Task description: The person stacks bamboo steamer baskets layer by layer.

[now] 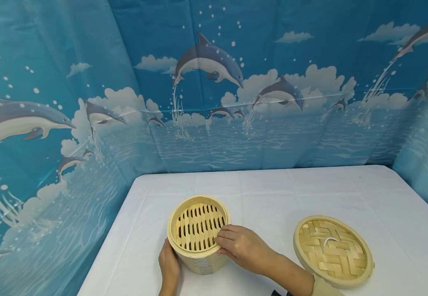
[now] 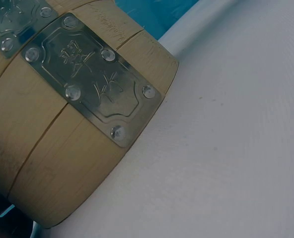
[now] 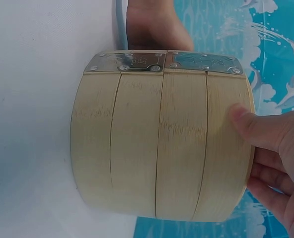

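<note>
A round bamboo steamer of two stacked tiers stands on the white table, its slatted floor showing from above. My left hand holds its lower left side, with part of the fingers hidden by the wall. At the right, my right hand pinches the top rim, the thumb outside and the fingers over the edge. Metal plates with embossed characters are riveted to each tier's side. The tiers sit flush one on the other. Right of my right forearm lies the woven bamboo lid with a small white loop handle.
A white cloth covers the table. Blue curtains printed with dolphins hang along its back and sides. A small dark object shows at the bottom edge, beside the right forearm.
</note>
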### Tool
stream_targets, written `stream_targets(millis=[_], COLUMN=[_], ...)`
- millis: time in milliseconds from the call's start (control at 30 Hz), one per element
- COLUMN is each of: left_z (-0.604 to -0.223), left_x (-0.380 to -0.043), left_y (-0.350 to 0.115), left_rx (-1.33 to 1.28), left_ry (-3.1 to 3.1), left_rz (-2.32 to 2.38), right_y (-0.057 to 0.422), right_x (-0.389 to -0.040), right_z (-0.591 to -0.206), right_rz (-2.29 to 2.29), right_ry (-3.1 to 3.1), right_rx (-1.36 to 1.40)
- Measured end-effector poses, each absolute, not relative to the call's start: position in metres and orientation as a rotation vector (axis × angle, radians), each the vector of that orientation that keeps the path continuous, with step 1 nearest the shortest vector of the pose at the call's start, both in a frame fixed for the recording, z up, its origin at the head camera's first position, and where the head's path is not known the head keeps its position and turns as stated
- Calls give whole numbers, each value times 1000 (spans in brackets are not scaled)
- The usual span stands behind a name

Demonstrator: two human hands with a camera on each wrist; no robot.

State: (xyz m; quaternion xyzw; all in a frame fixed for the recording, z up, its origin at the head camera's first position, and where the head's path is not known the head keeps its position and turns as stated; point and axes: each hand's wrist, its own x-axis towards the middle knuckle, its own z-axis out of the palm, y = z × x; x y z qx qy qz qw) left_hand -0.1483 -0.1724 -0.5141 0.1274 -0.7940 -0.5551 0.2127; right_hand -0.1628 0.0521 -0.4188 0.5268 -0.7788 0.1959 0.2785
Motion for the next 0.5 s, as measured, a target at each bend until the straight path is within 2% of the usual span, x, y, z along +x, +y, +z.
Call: stream_targets(millis=[500], left_z=[-514], left_x=[-150], left_y=[-176], left_rx=[352], left_ry=[-2204], left_rz=[-1579], right_y=[51], right_x=[-162], right_z=[-420], right_rz=[546], right_ry=[-2082], right_rx=[1399])
